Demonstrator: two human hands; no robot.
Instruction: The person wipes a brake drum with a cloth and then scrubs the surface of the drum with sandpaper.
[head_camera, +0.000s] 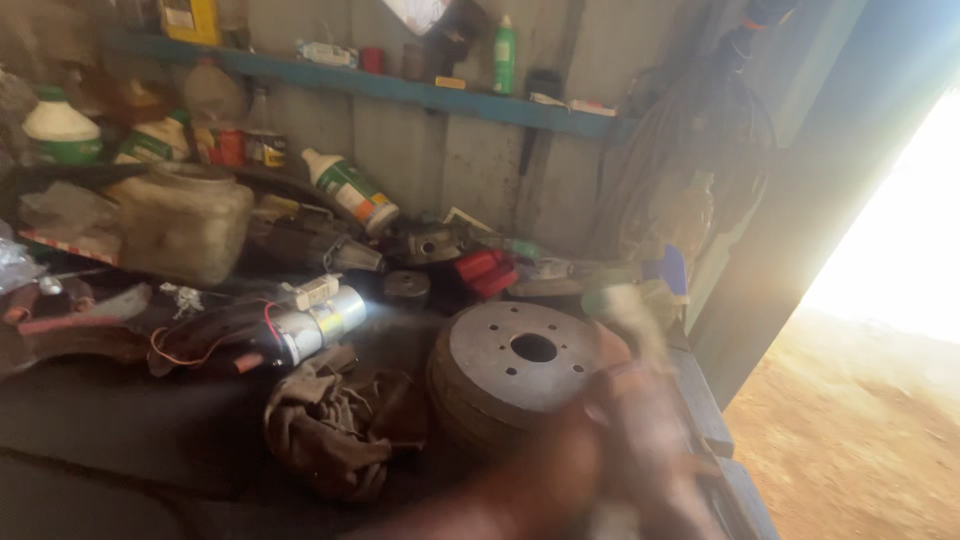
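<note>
Near the right edge of the cluttered tabletop (120, 420) lies a round metal brake drum (510, 365), flat face up with a centre hole and small bolt holes. One blurred hand (640, 430) crosses its right rim; whether it is the left or right, and how far it is open, cannot be told. Just left of the drum lies a crumpled brown rag (330, 425), beyond it a shiny cylindrical motor (320, 325) with red wires. Farther back stand a cloudy plastic jar (185, 220) and white bottles (350, 190).

Crumpled rag (325, 432) beside small motor (318, 325); bottles on blue shelf (400, 90).
</note>
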